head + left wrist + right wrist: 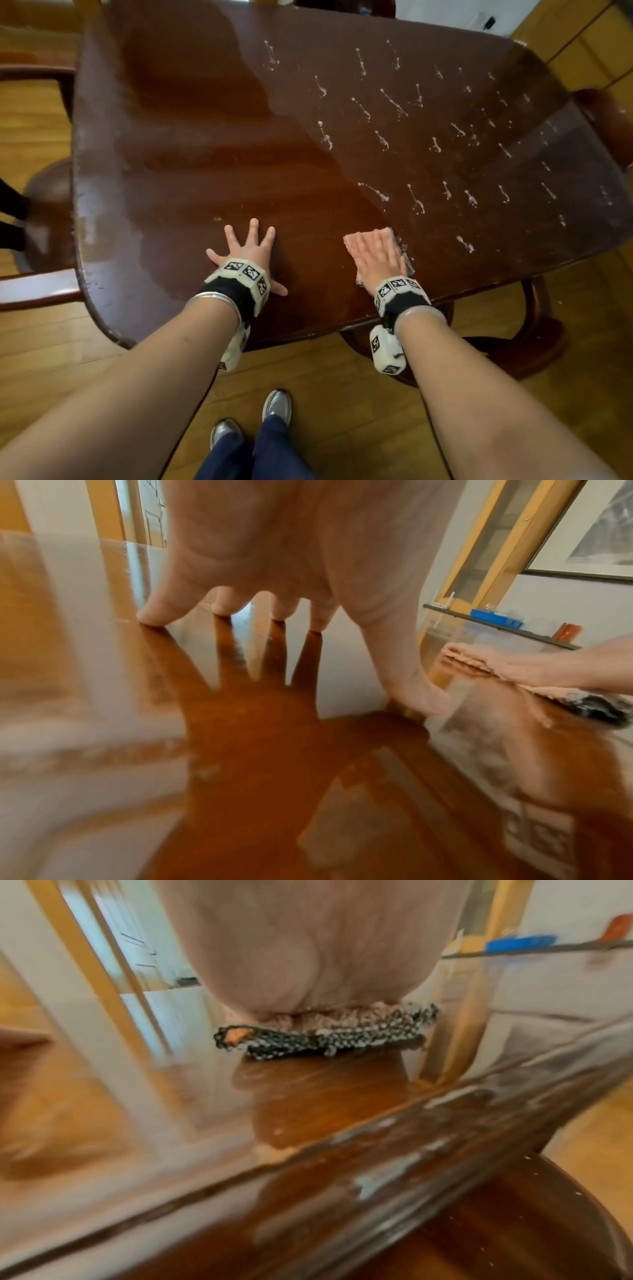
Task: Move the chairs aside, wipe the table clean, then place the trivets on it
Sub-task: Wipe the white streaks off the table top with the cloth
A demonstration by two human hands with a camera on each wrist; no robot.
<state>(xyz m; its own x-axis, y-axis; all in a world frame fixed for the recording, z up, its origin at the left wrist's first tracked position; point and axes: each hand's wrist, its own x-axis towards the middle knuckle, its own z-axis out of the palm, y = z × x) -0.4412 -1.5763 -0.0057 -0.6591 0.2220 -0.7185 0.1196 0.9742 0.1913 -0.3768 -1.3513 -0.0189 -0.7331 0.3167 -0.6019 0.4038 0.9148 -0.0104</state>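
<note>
The dark wooden table [205, 164] fills the head view; its left half shines wet and its right half carries several white foam streaks [394, 102]. My right hand [376, 255] lies flat, fingers straight, pressing a pink cloth [352, 240] with a dark speckled underside [329, 1039] onto the table near its front edge. My left hand [248, 248] is spread with fingertips [150, 616] planted on the wet wood, a little left of the cloth [469, 656]. No trivets are in view.
A wooden chair [37, 212] stands at the table's left end, and another chair back [603, 116] shows at the right end. The table's pedestal base [534, 342] sits below the front edge. My feet [253, 418] stand on the wood floor.
</note>
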